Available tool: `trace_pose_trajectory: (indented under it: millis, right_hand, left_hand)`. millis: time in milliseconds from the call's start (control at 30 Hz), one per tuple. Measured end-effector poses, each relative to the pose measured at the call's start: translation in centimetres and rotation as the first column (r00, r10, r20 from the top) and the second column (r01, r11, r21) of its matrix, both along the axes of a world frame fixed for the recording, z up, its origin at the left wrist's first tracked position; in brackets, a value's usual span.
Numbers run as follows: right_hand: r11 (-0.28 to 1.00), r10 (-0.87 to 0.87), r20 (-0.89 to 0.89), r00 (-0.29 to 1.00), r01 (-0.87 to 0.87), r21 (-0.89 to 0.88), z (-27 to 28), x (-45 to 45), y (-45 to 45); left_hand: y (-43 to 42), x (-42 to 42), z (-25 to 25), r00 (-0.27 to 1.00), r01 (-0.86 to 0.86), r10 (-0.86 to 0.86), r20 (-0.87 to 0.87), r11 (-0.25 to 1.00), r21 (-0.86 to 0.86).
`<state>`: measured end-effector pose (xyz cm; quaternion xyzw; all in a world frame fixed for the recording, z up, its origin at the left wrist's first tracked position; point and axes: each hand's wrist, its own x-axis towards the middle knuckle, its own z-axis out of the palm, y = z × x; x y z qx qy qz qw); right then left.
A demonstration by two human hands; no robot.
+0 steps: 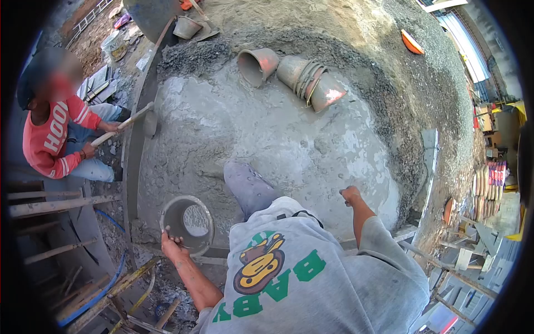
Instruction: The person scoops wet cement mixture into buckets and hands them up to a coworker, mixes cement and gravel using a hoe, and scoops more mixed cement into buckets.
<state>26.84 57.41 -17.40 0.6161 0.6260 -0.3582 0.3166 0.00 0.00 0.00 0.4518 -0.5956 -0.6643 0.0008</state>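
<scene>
My left hand (173,245) grips the rim of a grey, cement-coated bucket (208,225), its open mouth facing up, at the near left edge of the wet concrete (278,139). Over the concrete on the right, my right hand (350,195) is closed, and whatever it may hold is too small to make out. One of my knees shows between the two hands. Farther off, a single bucket (258,65) lies on its side, and beside it a stack of nested buckets (306,79) lies tipped over on the concrete.
At the left a co-worker (61,133) in a red top holds a long wooden handle (119,125) over the trough's edge (132,167). Gravel (389,106) rings the concrete. Wooden poles (61,205) are at the lower left. Another bucket (187,28) stands at the far side.
</scene>
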Motion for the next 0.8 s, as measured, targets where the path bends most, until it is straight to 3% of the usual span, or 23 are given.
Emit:
trace_pose_trajectory:
  millis: [67, 100, 167, 333, 400, 467, 600, 733, 800]
  right_hand:
    - [0.997, 0.071, 0.034, 0.997, -0.069, -0.045, 1.4, 0.7, -4.8]
    - [0.999, 0.032, -0.075, 0.997, -0.032, 0.006, -0.4, -1.4, 0.6]
    - [0.998, -0.052, -0.167, 0.985, 0.045, -0.048, 1.0, -0.3, -3.3]
    - [0.982, 0.187, -0.177, 0.966, -0.186, 0.027, 1.8, -3.2, -2.4]
    - [0.979, 0.203, -0.182, 0.962, -0.199, 0.041, 1.7, -5.9, -0.5]
    - [0.944, 0.314, -0.194, 0.929, -0.284, 0.166, -1.4, -7.8, 1.4]
    - [0.953, 0.296, -0.281, 0.913, -0.259, 0.16, -0.9, -13.7, 2.3]
    - [0.983, 0.145, -0.42, 0.896, -0.177, -0.039, -4.7, -15.8, 1.5]
    - [0.922, -0.229, -0.443, 0.867, 0.048, -0.383, -7.4, -15.5, 1.9]
  left_hand:
    - [0.3, -1.2, 1.1, 0.999, 0.052, -0.052, 0.009, 0.998, 0.036]
    - [6.7, -2.6, -2.4, 0.993, 0.091, -0.084, -0.087, 0.993, 0.08]
    - [6.5, -2.1, -1.2, 0.979, 0.16, -0.155, -0.136, 0.987, 0.028]
    - [11.8, -4.9, 1.5, 0.925, 0.365, -0.37, -0.092, 0.929, -0.068]
    - [14.6, -5.8, 1.4, 0.889, 0.444, -0.449, -0.09, 0.893, -0.075]
    - [17.3, -6.0, 0.2, 0.834, 0.541, -0.546, -0.083, 0.838, -0.075]
    - [26.0, -2.7, -0.1, 0.699, 0.715, -0.715, 0.018, 0.699, -0.001]
    - [34.4, 0.7, -1.3, 0.572, 0.812, -0.818, 0.059, 0.575, 0.1]
    - [38.8, 2.3, -1.5, 0.538, 0.824, -0.84, 0.074, 0.542, 0.163]
